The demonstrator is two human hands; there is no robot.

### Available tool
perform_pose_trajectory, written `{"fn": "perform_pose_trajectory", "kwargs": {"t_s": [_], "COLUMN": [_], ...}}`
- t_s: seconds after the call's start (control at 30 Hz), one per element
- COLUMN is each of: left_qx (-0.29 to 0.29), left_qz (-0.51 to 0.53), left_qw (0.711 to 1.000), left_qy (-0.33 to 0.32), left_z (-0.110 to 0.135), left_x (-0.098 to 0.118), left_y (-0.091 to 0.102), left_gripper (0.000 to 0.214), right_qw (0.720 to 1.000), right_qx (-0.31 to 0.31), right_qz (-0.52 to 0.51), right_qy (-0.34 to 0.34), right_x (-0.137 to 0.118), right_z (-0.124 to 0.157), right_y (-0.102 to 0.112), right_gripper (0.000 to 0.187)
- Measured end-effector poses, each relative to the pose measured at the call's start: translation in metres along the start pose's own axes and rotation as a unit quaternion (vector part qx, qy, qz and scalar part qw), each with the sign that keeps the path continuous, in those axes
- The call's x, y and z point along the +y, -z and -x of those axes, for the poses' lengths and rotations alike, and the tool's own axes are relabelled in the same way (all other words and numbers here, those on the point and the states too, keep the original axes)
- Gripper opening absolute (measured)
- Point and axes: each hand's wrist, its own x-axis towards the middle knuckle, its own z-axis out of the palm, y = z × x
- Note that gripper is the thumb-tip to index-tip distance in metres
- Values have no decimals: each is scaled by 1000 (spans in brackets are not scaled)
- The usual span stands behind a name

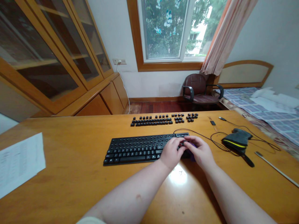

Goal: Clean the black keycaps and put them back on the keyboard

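A black keyboard [137, 148] lies on the desk; its upper rows show bare key stems, while the lower rows carry keycaps. Over its right end, my left hand [173, 151] and my right hand [199, 149] meet at the fingertips. Between the left fingers is a small dark piece that looks like a keycap [183, 143], mostly hidden. A purple cloth [192, 153] shows under my right hand, whose fingers are closed about it. Loose black keycaps [151, 121] stand in rows behind the keyboard.
A grey cloth item with a yellow stripe [235, 140], coiled black cable [217, 144], a thin white-handled brush [275, 168] and a small black piece [212, 123] lie to the right. Papers [22, 161] lie at the left. An armchair [198, 88] stands beyond the desk [70, 186].
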Motion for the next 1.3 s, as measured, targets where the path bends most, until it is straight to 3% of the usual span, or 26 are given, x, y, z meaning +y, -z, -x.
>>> {"fn": "perform_pose_trajectory", "kwargs": {"t_s": [0.2,0.33,0.47,0.53,0.63,0.8,1.03,1.3], "left_qx": [35,64,57,56,63,51,43,74], "left_qz": [36,59,64,71,97,93,12,97], "left_qw": [999,995,995,993,989,991,999,991], "left_qy": [19,42,59,72,93,78,20,51], "left_z": [0,-1,-2,-2,-2,-1,1,0], "left_x": [2,1,-3,-5,-6,-4,-1,4], "left_y": [0,-1,-4,-5,-6,-3,-1,-2], "left_gripper": [15,17,26,30,34,27,27,14], "right_qw": [1000,995,984,985,992,997,999,991], "right_qx": [-11,85,172,162,98,23,38,86], "right_qz": [-15,-44,-42,-49,-80,-20,14,-82], "right_qy": [-11,-6,27,31,21,76,11,-55], "right_x": [-5,-5,-5,-8,-12,-7,0,0], "right_z": [1,-2,-3,-2,1,1,3,1], "right_y": [2,11,18,15,6,-2,0,0], "right_gripper": [26,23,23,28,35,12,21,22]}}
